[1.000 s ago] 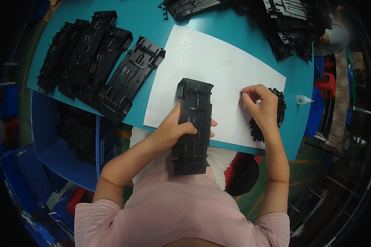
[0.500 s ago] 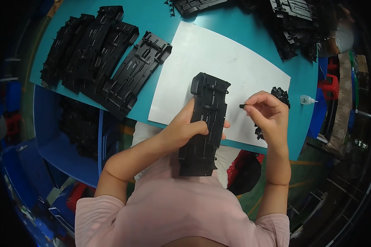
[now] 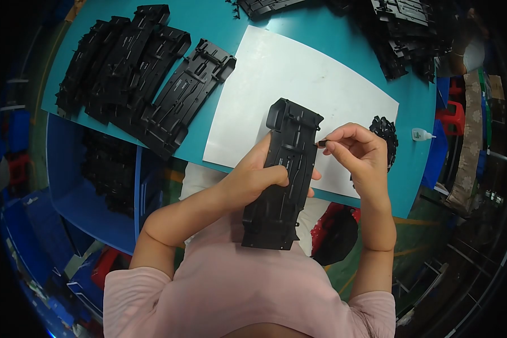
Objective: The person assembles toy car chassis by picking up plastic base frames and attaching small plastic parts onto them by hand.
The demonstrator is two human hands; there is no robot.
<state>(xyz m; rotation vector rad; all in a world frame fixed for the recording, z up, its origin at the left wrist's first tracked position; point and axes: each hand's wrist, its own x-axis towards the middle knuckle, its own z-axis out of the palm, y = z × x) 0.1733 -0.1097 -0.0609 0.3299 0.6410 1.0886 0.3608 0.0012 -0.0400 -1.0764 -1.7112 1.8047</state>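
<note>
A long black moulded plastic panel (image 3: 284, 174) with ribs and raised edges is held over my lap. My left hand (image 3: 265, 176) grips it from the left side, thumb on its face and fingertips showing past its right edge. Between thumb and forefinger, my right hand (image 3: 360, 149) pinches a small black plastic piece (image 3: 322, 143), close to the panel's upper right edge. Whether the piece touches the panel I cannot tell. Just beyond the right hand lies a pile of small black parts (image 3: 384, 132).
A white sheet (image 3: 298, 67) lies on the teal table (image 3: 191, 153). Several similar black panels (image 3: 135, 73) are stacked at left, more black parts (image 3: 403, 39) at back right. A small white bottle (image 3: 421, 134) lies near the right edge. A blue bin (image 3: 90, 219) stands below left.
My right hand has moved left, bringing the small black piece close to the panel's edge. The panel has tilted slightly, its top shifting right, still in my left hand.
</note>
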